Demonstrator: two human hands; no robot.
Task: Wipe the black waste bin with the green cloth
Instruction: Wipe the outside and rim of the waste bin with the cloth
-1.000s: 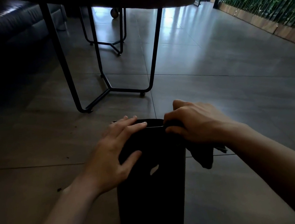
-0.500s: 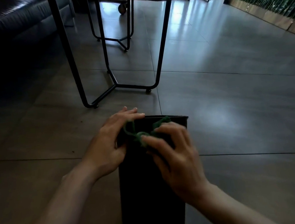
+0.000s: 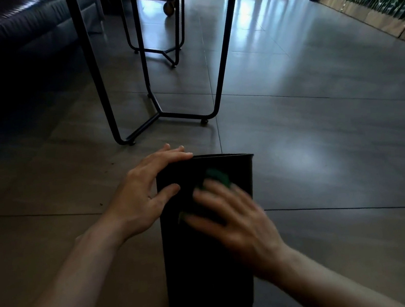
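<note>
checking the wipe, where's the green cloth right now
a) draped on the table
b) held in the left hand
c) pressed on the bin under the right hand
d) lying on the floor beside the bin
c, the green cloth shows under the blurred right hand, pressed on the black waste bin; the left hand only steadies the bin's side.

I see a grey tiled floor [image 3: 322,138] carrying everything. The black bin [image 3: 205,267] lies on it at six o'clock. A black-legged bench [image 3: 158,112] stands at twelve, a dark sofa [image 3: 15,28] at ten.
</note>
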